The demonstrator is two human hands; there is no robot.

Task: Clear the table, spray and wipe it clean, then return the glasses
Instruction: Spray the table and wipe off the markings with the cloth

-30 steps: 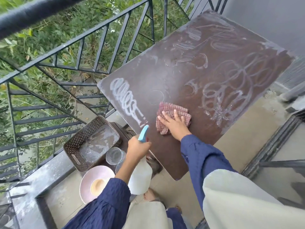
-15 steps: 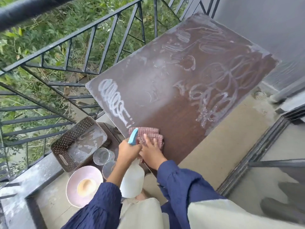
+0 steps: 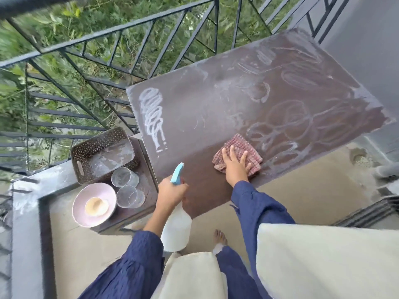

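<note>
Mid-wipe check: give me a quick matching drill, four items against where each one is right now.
Items:
1. cloth
2. spray bottle
3. glasses
4. basket

Places:
A. in the left hand
B. beside the pink bowl
C. nearest the railing
D. under the right hand on the table

Pairs: 1-D, 2-A, 3-B, 4-C

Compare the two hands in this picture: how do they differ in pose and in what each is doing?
The left hand is closed round the neck of the spray bottle, holding it off the table's near edge; the right hand lies flat with fingers spread, pressing the checked cloth onto the table. The left hand holds its item in the air; the right hand rests on the surface. Both emerge from dark blue sleeves.
</note>
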